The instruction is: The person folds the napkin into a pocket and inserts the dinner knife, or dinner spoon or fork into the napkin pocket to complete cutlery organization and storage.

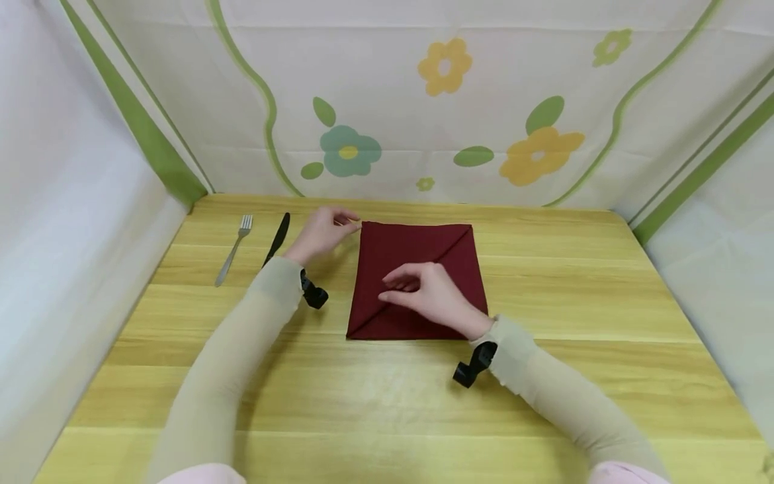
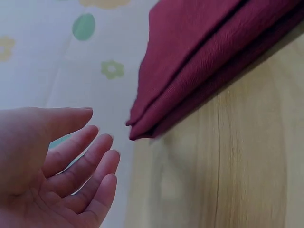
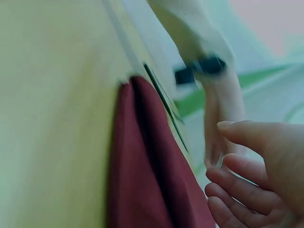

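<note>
A dark red cloth (image 1: pixel 411 249), folded into a square with a diagonal edge across its top, lies flat on the wooden table. My left hand (image 1: pixel 323 233) is at its far left corner; in the left wrist view that hand (image 2: pixel 71 171) holds nothing, fingers relaxed and a gap between them and the cloth (image 2: pixel 204 61). Over the middle of the cloth is my right hand (image 1: pixel 429 292), its fingers loosely bent. The right wrist view shows the right hand (image 3: pixel 256 175) with nothing between thumb and fingers, above the cloth (image 3: pixel 147 175).
A fork (image 1: pixel 234 251) and a dark knife (image 1: pixel 278 238) lie left of the cloth, the knife partly hidden behind my left forearm. A white curtain (image 1: pixel 387 101) with flowers stands along the table's far edge, and white curtains hang at both sides.
</note>
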Demonstrator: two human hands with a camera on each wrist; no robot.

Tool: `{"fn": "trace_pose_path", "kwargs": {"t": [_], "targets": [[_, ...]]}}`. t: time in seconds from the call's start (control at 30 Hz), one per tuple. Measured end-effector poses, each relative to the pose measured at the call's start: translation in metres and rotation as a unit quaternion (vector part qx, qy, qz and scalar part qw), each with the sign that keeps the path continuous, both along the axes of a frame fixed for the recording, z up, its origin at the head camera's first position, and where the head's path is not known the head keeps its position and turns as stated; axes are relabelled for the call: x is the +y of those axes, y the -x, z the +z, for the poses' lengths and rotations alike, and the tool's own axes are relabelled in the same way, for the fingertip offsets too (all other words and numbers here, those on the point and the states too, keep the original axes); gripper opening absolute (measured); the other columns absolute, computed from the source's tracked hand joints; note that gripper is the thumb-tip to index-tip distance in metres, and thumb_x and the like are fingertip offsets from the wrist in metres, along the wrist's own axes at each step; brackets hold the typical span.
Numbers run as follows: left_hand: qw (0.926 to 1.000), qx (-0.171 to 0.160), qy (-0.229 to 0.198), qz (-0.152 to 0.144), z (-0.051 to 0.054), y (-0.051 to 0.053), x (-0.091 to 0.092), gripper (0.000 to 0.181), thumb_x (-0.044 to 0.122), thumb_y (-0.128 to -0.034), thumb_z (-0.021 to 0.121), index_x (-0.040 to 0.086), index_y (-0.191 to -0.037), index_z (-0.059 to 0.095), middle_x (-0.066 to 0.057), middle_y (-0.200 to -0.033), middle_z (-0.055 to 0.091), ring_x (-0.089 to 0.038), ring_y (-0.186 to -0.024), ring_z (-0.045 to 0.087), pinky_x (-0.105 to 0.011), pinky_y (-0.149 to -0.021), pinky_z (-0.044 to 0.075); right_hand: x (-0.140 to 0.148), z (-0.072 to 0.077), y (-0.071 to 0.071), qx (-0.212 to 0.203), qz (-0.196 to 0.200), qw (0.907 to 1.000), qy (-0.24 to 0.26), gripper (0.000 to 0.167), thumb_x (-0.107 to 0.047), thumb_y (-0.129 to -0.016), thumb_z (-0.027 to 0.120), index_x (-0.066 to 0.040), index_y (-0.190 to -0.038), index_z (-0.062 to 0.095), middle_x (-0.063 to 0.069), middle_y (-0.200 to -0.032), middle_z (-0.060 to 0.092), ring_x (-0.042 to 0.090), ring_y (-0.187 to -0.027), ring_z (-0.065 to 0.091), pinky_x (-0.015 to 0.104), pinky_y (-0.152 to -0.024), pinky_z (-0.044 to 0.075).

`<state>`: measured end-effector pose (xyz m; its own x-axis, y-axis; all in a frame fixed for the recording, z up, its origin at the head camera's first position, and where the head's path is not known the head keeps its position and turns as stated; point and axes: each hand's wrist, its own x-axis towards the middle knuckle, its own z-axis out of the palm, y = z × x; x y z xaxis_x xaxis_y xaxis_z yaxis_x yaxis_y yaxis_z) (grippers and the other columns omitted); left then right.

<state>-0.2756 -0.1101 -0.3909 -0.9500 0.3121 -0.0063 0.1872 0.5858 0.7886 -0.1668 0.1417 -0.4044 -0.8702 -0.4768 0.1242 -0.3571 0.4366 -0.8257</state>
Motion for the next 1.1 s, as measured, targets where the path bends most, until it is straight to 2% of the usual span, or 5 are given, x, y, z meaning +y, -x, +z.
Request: {"fn": "trace_pose_path", "kwargs": {"t": [0.17, 0.37, 0.67, 0.9, 1.1], "targets": [[1.0, -0.006, -0.002, 0.006, -0.008, 0.01, 0.005, 0.031, 0.026, -0.1017, 0.066, 0.006, -0.126, 0.071, -0.011, -0.115, 0.069, -0.028, -0.105, 0.062, -0.043, -0.085, 0.052, -0.023, -0.008, -0.012, 0.019, 0.052, 0.9985, 0.0, 0.028, -0.024, -0.089, 0.083, -0.01, -0.112, 0.077, -0.002, -0.099, 0.074, 0.006, -0.087, 0.067, 0.031, -0.077, 0.056], [1.0, -0.004, -0.003, 0.001, -0.018, 0.014, 0.01, 0.027, 0.023, -0.1008, 0.068, 0.007, -0.122, 0.074, -0.01, -0.116, 0.069, -0.025, -0.099, 0.064, -0.04, -0.084, 0.053, -0.042, -0.016, -0.018, 0.025, 0.087, 0.9958, -0.012, 0.026, -0.015, -0.088, 0.083, -0.007, -0.112, 0.076, -0.007, -0.087, 0.071, 0.005, -0.078, 0.066, 0.027, -0.07, 0.056], [0.9998, -0.014, -0.008, 0.007, -0.029, 0.019, 0.013, 0.03, 0.027, -0.0992, 0.07, 0.007, -0.121, 0.075, -0.01, -0.121, 0.068, -0.025, -0.107, 0.061, -0.041, -0.09, 0.051, -0.054, -0.025, -0.021, 0.079, 0.152, 0.9816, -0.084, 0.018, -0.018, -0.092, 0.08, -0.012, -0.109, 0.079, -0.014, -0.078, 0.062, 0.001, -0.068, 0.057, 0.02, -0.066, 0.05], [0.9999, -0.001, -0.003, 0.012, -0.033, 0.021, 0.022, 0.028, 0.028, -0.0986, 0.071, 0.005, -0.113, 0.077, -0.01, -0.115, 0.07, -0.025, -0.101, 0.062, -0.039, -0.086, 0.052, -0.055, -0.028, -0.021, 0.094, 0.164, 0.9777, -0.091, 0.004, -0.019, -0.093, 0.078, -0.017, -0.096, 0.078, -0.015, -0.079, 0.061, -0.001, -0.069, 0.056, 0.019, -0.066, 0.049], [0.9995, -0.006, -0.025, 0.018, -0.026, 0.02, 0.024, 0.029, 0.027, -0.1011, 0.067, 0.004, -0.119, 0.074, -0.011, -0.116, 0.068, -0.025, -0.099, 0.062, -0.039, -0.083, 0.051, -0.054, -0.023, -0.021, 0.1, 0.159, 0.9787, -0.083, 0.005, -0.022, -0.094, 0.077, -0.018, -0.092, 0.076, -0.016, -0.081, 0.061, -0.002, -0.073, 0.056, 0.019, -0.068, 0.049]]}}
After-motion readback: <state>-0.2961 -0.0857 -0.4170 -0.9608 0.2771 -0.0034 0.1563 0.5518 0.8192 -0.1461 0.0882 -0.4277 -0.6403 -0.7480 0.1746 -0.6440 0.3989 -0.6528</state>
